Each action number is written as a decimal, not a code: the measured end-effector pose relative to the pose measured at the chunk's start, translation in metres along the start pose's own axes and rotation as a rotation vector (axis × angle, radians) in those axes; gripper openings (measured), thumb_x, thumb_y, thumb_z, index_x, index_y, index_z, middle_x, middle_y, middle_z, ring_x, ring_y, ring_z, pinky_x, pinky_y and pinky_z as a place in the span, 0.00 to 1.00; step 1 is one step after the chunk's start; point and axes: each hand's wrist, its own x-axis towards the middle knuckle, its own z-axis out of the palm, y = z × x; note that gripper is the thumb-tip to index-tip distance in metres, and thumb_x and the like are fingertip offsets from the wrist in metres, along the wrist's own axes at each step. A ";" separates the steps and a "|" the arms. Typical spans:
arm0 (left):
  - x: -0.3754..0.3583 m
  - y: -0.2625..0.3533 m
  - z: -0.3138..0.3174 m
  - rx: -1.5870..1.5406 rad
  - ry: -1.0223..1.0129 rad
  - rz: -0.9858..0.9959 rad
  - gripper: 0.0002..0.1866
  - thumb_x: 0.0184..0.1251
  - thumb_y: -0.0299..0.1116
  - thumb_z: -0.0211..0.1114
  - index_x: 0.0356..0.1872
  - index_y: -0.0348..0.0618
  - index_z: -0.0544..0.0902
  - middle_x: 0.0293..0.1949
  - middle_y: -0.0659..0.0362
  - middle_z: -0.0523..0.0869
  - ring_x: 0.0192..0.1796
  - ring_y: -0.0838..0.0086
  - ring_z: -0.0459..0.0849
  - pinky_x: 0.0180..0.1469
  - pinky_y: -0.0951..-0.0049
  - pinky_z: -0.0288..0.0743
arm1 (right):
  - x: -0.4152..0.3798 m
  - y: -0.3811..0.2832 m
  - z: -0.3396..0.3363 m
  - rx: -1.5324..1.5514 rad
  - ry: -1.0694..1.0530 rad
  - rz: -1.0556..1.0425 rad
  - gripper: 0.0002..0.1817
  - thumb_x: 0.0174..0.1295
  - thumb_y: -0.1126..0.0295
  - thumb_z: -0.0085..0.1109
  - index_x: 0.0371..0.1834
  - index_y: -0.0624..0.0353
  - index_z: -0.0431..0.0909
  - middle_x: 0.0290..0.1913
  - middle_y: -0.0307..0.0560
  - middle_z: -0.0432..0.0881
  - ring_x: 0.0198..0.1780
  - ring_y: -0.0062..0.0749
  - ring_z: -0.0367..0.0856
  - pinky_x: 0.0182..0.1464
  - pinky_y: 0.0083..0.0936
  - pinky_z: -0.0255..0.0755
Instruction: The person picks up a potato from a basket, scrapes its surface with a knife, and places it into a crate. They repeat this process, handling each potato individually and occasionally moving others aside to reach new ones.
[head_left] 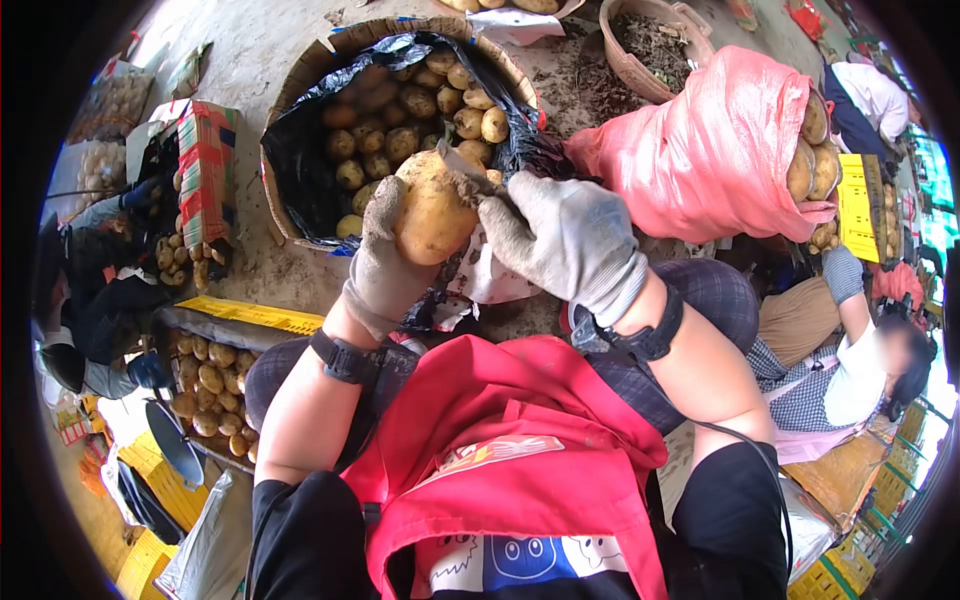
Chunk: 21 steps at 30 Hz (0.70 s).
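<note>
My left hand (388, 262), in a dirty grey work glove, is closed around a large yellow-brown potato (432, 212) with soil marks on its skin. My right hand (570, 232), gloved alike, grips a small knife; its short, soil-caked blade (460, 165) lies against the potato's upper right side. The glove hides the handle. Just beyond both hands stands a round cardboard bin (285, 110) lined with a black plastic bag (300, 190), with many potatoes (400, 145) inside.
To the right lies a pink sack (690, 150) of potatoes, with a tub of soil and scraps (625, 75) behind it. A potato crate (215, 385) stands at left, near a red box (207, 170). Co-workers sit at both sides, one person (840, 385) at right.
</note>
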 end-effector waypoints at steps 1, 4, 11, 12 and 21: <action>0.000 -0.003 -0.003 0.140 -0.024 0.045 0.31 0.77 0.43 0.63 0.76 0.44 0.69 0.73 0.56 0.77 0.76 0.67 0.74 0.83 0.58 0.54 | -0.001 -0.003 0.003 0.008 0.020 -0.026 0.15 0.67 0.56 0.66 0.29 0.53 0.80 0.22 0.53 0.82 0.26 0.54 0.85 0.26 0.46 0.76; 0.004 -0.008 -0.006 0.005 -0.019 -0.078 0.30 0.78 0.37 0.65 0.76 0.45 0.69 0.73 0.59 0.78 0.76 0.68 0.74 0.83 0.59 0.51 | -0.007 -0.014 0.004 -0.052 -0.048 -0.216 0.18 0.65 0.53 0.67 0.25 0.51 0.77 0.20 0.49 0.80 0.22 0.49 0.84 0.25 0.43 0.75; 0.003 0.003 -0.002 -0.516 -0.048 -0.188 0.32 0.74 0.35 0.70 0.75 0.50 0.69 0.71 0.59 0.79 0.75 0.66 0.75 0.81 0.55 0.58 | 0.010 0.007 -0.011 -0.012 -0.003 0.045 0.15 0.69 0.55 0.64 0.29 0.52 0.81 0.20 0.52 0.80 0.25 0.54 0.85 0.26 0.45 0.76; 0.004 0.004 -0.003 -0.968 -0.099 -0.315 0.32 0.72 0.34 0.71 0.74 0.49 0.69 0.71 0.59 0.79 0.74 0.67 0.76 0.81 0.55 0.58 | 0.006 0.006 -0.008 0.015 -0.052 -0.029 0.15 0.69 0.54 0.64 0.30 0.52 0.81 0.21 0.53 0.81 0.25 0.54 0.85 0.27 0.46 0.76; 0.005 0.010 0.005 1.237 0.008 0.348 0.28 0.71 0.46 0.66 0.70 0.53 0.78 0.68 0.62 0.83 0.72 0.70 0.78 0.83 0.43 0.46 | 0.010 0.008 -0.024 0.078 -0.091 0.030 0.11 0.70 0.61 0.66 0.34 0.56 0.83 0.26 0.56 0.83 0.29 0.55 0.86 0.27 0.43 0.75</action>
